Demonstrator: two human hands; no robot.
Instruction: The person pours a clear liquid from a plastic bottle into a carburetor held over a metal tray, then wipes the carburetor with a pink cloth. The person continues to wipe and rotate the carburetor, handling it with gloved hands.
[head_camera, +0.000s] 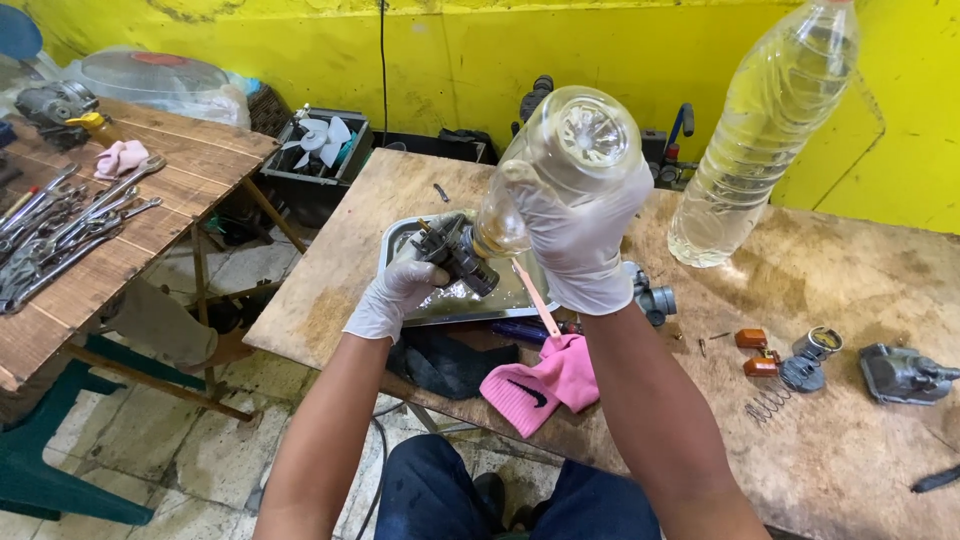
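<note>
Scarred wooden workbench (850, 300) against a yellow wall.
Over the metal tray (400, 235), the left hand (392, 296) grips a dark engine part (458, 255); the right hand (580, 245) tilts a clear bottle (565, 165) above it. Overtilting could splash liquid past the tray.

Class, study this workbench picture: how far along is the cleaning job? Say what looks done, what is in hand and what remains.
Done: small parts, a spring and a grey housing, lie taken apart on the table. In hand: the left hand holds a dark metal part over the metal tray, while the right hand tips a clear bottle onto it. Left: the loose pieces look unassembled, apparently awaiting their turn.
</note>
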